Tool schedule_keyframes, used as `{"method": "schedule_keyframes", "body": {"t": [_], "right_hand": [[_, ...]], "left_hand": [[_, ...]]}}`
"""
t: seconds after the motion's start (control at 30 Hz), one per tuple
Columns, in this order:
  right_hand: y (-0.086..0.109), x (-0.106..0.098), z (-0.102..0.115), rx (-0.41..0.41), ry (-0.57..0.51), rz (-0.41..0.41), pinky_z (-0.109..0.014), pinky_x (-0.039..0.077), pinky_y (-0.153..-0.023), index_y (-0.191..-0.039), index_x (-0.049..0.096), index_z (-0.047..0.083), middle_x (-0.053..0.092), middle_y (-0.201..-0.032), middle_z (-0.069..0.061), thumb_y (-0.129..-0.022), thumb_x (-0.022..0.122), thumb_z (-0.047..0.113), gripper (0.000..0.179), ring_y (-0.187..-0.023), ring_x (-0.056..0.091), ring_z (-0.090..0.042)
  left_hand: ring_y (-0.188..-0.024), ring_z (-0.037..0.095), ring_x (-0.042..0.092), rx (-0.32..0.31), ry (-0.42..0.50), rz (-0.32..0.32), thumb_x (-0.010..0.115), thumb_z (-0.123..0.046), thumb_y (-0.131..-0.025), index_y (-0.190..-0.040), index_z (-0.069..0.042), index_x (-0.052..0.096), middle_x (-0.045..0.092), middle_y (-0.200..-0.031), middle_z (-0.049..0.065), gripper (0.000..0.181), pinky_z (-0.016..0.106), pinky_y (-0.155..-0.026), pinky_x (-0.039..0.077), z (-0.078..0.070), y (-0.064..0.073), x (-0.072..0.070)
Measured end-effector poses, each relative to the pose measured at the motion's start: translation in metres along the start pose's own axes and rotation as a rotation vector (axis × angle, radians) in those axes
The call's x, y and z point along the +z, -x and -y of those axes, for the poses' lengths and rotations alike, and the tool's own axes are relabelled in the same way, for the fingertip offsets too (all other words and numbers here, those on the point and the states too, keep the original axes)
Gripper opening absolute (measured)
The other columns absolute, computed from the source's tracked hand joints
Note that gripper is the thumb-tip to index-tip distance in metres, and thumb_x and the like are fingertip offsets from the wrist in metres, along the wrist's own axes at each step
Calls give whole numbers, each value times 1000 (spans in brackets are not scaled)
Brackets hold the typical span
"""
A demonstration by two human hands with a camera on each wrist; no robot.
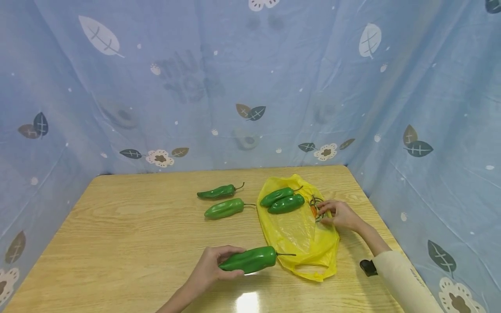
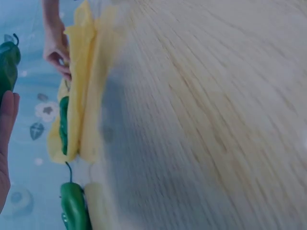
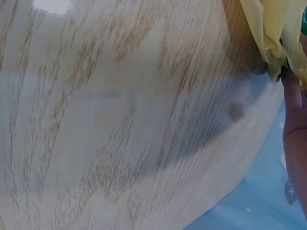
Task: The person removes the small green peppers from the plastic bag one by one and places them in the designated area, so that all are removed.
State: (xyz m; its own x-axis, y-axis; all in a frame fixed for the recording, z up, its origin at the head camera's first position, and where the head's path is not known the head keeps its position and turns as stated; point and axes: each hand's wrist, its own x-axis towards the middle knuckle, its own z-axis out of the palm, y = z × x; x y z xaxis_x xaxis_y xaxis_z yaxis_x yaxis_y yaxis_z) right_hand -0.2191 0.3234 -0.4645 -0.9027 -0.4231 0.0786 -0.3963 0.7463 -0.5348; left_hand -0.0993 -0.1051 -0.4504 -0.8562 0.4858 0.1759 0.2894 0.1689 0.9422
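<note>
From the head view, we see the pepper [image 1: 254,259] raised over the near part of the table [image 1: 117,234], just left of the bag [image 1: 291,234]. Our left hand [image 1: 213,267] has its fingers and thumb clamped on the tapered end, leaving the broad end and stem [image 1: 286,254] free. We judge it light and firm, with a glossy skin that could slip, so we would take it round the thick middle and spare the thin stem, which may snap. The bag looks limp and flimsy, likely to crumple or tear under a hard pull; its handle [image 1: 318,276] seems the surest hold. Our right hand [image 1: 340,215] bends its fingers over a small orange thing [image 1: 314,211] and dark stalks; we cannot tell whether they pinch. A pair of peppers [image 1: 285,204] lies against the yellow film, and two others [image 1: 225,208] lie left of it, apart from each other.

From the left wrist view, we find the pepper upright at the edge, our fingers along its lower part; the bag's thin side stands up in folds.

From the right wrist view, one finger reaches the gathered film, but its grip is hidden from us.
</note>
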Motion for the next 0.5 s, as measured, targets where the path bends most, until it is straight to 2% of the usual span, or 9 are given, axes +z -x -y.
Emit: {"method": "schedule_keyframes", "body": {"t": [0.3, 0.5], "right_hand": [[0, -1, 2, -13, -14, -5, -33, 49, -71, -95, 74, 6, 63, -118, -20, -81, 77, 10, 15, -112, 54, -43], [-1, -1, 2, -4, -19, -3, -43, 51, -78, -95, 74, 6, 63, -119, -20, -81, 77, 9, 15, -113, 54, -43]], "left_hand": [[-92, 14, 67, -30, -28, -6, 79, -17, -79, -115, 0, 66, 68, -111, 16, 42, 22, -76, 54, 12, 0, -7], [-95, 18, 65, -82, -52, -22, 79, -20, -79, -118, -2, 65, 66, -114, 15, 45, 23, -75, 54, 19, -7, -19]]}}
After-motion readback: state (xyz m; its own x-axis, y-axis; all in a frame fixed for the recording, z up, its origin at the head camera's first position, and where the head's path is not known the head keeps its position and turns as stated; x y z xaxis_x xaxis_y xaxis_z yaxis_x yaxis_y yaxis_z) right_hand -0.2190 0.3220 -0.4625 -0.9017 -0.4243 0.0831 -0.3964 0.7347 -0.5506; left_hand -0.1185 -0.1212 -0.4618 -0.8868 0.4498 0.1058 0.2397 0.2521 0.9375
